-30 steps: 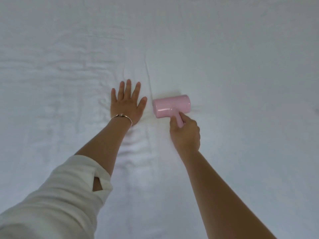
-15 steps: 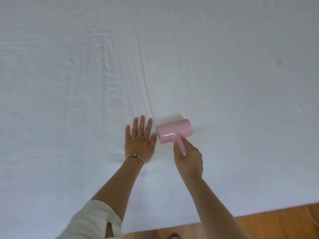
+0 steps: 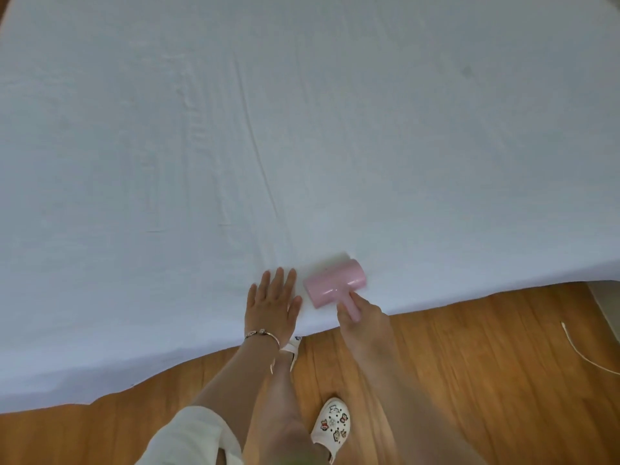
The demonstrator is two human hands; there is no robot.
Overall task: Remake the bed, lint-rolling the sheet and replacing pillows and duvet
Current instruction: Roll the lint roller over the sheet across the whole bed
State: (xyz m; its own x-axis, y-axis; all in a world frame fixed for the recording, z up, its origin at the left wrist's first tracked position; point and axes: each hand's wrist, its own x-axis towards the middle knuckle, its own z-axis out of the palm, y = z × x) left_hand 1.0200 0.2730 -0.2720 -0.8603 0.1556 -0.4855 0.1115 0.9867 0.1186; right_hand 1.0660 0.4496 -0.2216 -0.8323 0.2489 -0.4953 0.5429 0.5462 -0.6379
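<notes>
A white sheet (image 3: 335,129) covers the bed and fills most of the view, stretched flat but marked by a long crease running from its far middle down toward the near edge, with finer wrinkles to the left of that crease. Below the sheet's near edge lies a wooden floor (image 3: 469,380), where a thin pale cord (image 3: 583,354) trails at the far right. No pillows and no duvet appear anywhere in view, so by this evidence the job sits in its lint-rolling stage, with the replacing of bedding apparently not yet done; how much of the sheet has been rolled cannot be told.

A person stands at the sheet's near edge, 1 cream sleeve (image 3: 194,437) pushed up the left arm and a white clog with cartoon charms (image 3: 330,427) on the floor below the edge.

The left hand (image 3: 273,305) lies released, fingers straight and spread flat on the sheet close to its near edge, at the foot of the crease, a beaded bracelet (image 3: 261,333) on the wrist. Just to the right of it, the right hand (image 3: 362,318) is clenched round the stubby handle of a pink lint roller (image 3: 335,283), its glossy drum lying across the sheet right by the edge, slightly motion-blurred.
</notes>
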